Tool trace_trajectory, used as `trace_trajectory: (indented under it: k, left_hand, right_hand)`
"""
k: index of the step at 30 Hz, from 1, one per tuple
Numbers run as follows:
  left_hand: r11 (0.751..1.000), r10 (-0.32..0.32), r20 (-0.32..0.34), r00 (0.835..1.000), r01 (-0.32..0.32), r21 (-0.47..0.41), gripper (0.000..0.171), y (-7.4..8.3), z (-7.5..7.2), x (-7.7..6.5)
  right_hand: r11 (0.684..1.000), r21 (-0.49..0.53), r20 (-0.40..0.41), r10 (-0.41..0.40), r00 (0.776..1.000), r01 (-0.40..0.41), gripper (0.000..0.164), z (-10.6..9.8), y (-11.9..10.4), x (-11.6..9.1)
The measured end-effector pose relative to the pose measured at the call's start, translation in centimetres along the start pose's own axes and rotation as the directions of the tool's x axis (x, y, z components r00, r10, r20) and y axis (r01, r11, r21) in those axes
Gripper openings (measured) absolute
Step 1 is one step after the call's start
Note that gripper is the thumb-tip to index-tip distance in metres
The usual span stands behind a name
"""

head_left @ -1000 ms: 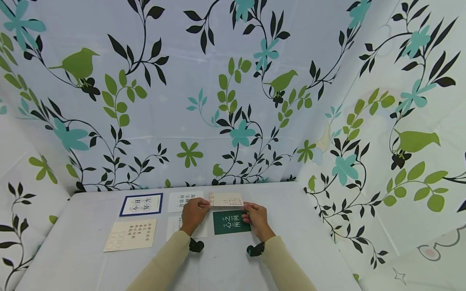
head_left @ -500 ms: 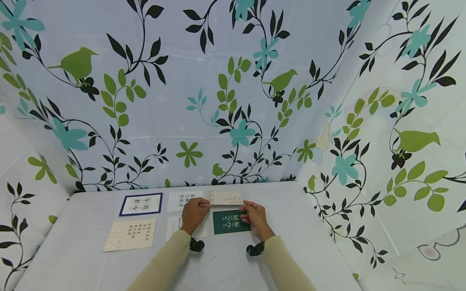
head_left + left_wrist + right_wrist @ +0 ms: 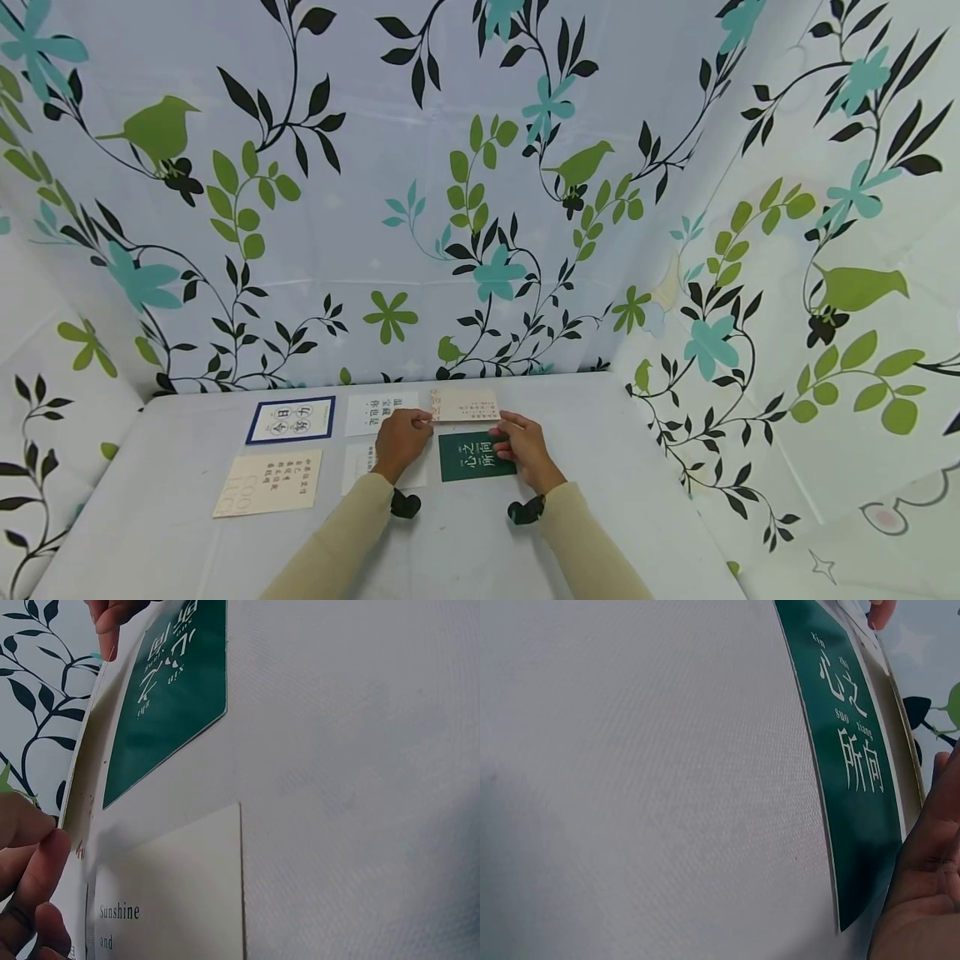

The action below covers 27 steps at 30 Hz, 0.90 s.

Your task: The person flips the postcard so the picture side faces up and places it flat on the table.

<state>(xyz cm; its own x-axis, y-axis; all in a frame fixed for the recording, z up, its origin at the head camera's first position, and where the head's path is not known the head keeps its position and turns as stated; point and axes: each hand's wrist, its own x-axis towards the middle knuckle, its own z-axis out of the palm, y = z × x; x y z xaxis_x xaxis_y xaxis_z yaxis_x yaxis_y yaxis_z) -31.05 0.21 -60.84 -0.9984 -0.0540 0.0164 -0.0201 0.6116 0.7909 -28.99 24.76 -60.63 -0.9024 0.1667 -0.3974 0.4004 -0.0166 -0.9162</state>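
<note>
My left hand [image 3: 400,442] pinches the near left corner of a cream card [image 3: 463,405] between thumb and fingertip. At its near right corner my right hand [image 3: 527,450] pinches the same card. From the left wrist view, the cream card [image 3: 88,765] has its near edge raised a little off the table. A dark green card [image 3: 476,458] with white characters lies flat just in front of it, partly under my right fingers. Beneath my left hand and wrist lies a white card [image 3: 180,885] printed "Sunshine and", partly hidden in the head view.
Left of my hands, a white card [image 3: 369,414] with dark characters lies at the back. Farther left are a blue-bordered card [image 3: 291,420] and a larger cream card [image 3: 270,483]. The white table [image 3: 622,483] ends at a patterned cloth wall [image 3: 315,208].
The far edge of the cream card has shifted slightly, with both hands still pinching its corners. My right hand has moved a touch leftward. The other cards lie as before.
</note>
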Motion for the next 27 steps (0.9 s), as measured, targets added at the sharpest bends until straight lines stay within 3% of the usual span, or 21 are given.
trace_trajectory:
  k: [8, 19, 23, 27]
  left_hand:
    - [0.998, -0.017, 0.033, 0.999, 0.015, 0.061, 0.029, 0.17, 0.09, -0.08]
    - [0.997, -0.022, 0.059, 0.998, 0.018, 0.080, 0.031, 0.20, 0.22, -0.27]
    - [0.997, -0.015, 0.046, 0.999, 0.012, 0.073, 0.030, 0.16, 0.15, -0.48]
    - [0.995, 0.018, -0.011, 1.000, -0.016, 0.099, 0.024, 0.21, -0.07, -0.89]
  right_hand:
    - [1.000, -0.016, 0.082, -0.005, 0.997, 0.006, 0.051, -0.02, -0.06, -0.33]
    - [1.000, -0.016, 0.095, 0.001, 0.995, 0.001, 0.055, 0.00, -0.09, -0.42]
    - [1.000, -0.014, 0.086, 0.005, 0.996, -0.003, 0.056, 0.05, 0.18, -0.24]
    - [0.999, -0.041, 0.042, -0.017, 0.999, 0.018, 0.051, 0.33, 0.49, -0.15]
